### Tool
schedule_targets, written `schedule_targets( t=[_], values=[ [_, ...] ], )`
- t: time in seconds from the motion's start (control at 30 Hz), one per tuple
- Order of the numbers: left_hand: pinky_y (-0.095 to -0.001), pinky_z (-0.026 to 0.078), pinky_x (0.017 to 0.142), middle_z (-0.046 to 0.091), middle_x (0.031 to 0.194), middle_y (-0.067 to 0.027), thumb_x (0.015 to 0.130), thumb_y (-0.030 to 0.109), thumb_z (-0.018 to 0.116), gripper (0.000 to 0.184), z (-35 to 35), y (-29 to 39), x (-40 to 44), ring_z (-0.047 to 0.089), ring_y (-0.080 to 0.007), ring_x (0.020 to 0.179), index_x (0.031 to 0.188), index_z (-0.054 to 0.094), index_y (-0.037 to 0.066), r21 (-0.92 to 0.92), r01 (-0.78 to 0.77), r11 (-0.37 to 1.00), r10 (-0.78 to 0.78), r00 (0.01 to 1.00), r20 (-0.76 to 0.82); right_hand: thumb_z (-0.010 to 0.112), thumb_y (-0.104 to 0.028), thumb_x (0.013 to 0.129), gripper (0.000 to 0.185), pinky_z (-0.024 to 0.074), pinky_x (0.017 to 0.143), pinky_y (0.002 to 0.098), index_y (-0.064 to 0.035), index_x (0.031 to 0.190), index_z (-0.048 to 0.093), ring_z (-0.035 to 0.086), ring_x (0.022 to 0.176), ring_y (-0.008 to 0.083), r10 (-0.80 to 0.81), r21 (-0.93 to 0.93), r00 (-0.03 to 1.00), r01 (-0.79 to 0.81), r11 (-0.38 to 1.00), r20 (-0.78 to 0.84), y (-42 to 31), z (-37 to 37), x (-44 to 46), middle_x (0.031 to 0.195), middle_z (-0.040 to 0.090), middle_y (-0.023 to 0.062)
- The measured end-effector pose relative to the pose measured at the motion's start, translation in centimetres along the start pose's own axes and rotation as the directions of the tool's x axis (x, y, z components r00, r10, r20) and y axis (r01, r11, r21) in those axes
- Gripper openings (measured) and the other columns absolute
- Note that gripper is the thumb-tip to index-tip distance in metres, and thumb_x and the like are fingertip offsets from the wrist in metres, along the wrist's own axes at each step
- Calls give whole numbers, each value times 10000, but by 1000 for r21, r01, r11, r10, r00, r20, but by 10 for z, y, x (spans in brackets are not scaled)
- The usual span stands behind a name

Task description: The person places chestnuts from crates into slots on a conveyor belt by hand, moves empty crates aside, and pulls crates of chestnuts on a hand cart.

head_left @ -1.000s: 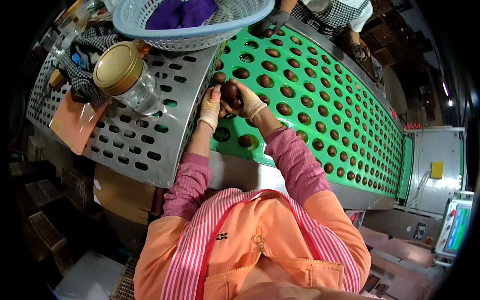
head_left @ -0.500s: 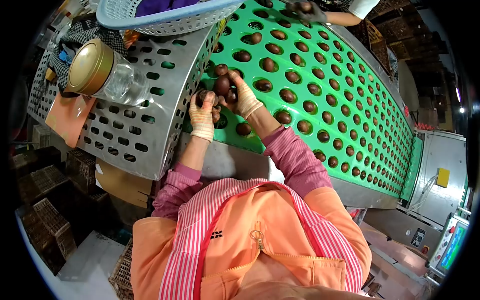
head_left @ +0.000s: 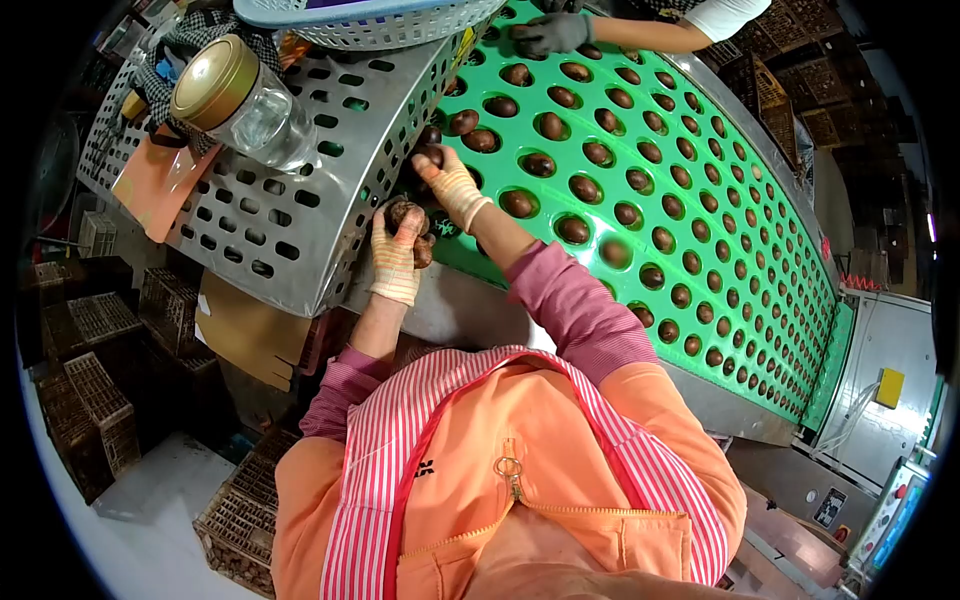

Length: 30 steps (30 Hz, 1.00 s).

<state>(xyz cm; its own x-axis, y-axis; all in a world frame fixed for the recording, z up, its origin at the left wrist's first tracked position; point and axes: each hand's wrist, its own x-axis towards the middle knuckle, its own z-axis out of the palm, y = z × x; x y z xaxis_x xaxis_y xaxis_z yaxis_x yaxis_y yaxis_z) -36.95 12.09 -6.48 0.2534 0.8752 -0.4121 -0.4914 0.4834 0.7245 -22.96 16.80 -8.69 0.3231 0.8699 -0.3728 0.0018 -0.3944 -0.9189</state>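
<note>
My left hand (head_left: 398, 258), in a pale ribbed glove with bare fingertips, is closed round several brown eggs (head_left: 409, 217) beside the curved edge of the metal plate. Farther forward, my right hand (head_left: 455, 187), gloved alike, has its fingers round a dark brown egg (head_left: 430, 156) at the near left end of the green tray (head_left: 567, 88). Another dark egg touches that one from behind. Rows of round hollows in the green tray hold brown eggs, one of which (head_left: 463, 122) lies off-centre beside a filled hollow.
A perforated metal plate (head_left: 345, 140) on the left carries a gold-lidded jar (head_left: 262, 125), cloth and an orange packet (head_left: 165, 185). A blue-white basket (head_left: 400, 25) overhangs the top. A co-worker's grey-gloved hand (head_left: 553, 35) is over the tray's far edge. Crates (head_left: 245, 510) stand low on the left.
My hands have moved apart, the left staying nearer me with eggs in it. The green tray's eggs have shifted relative to the view. The co-worker's gloved hand has moved left since the last frame.
</note>
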Motion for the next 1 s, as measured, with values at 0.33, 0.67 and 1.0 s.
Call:
schedule_targets(
  t=[0.33, 0.67, 1.0],
  values=[
    [-236, 411, 476, 579, 915, -16, 825, 162, 760, 503, -13, 8, -27, 489, -99, 573, 1242, 484, 110, 110, -65, 992, 51, 991, 126, 690, -190, 805, 748, 497, 906, 458, -218, 1450, 311, 566, 1130, 381, -121, -780, 868, 487, 393, 481, -17, -27, -61, 1371, 442, 158],
    [-250, 496, 657, 584, 974, -31, 786, 118, 780, 504, -27, 16, -38, 571, -123, 797, 1220, 526, 85, 366, -88, 926, 18, 982, 190, 706, -149, 780, 648, 439, 987, 474, -154, 1372, 442, 475, 1195, 416, -514, -687, 808, 549, 477, 288, 25, -52, -126, 1383, 441, 188],
    [-386, 410, 1039, 455, 1345, -171, 667, 199, 807, 580, 9, 28, -13, 474, -326, 1228, 1185, 592, 51, 795, -535, 286, -129, 801, 585, 672, -119, 813, 387, 462, 948, 444, -82, 1190, 598, 550, 1124, 375, -567, -625, 781, 310, 717, -262, 59, -106, -228, 1250, 579, 161]
  ],
)
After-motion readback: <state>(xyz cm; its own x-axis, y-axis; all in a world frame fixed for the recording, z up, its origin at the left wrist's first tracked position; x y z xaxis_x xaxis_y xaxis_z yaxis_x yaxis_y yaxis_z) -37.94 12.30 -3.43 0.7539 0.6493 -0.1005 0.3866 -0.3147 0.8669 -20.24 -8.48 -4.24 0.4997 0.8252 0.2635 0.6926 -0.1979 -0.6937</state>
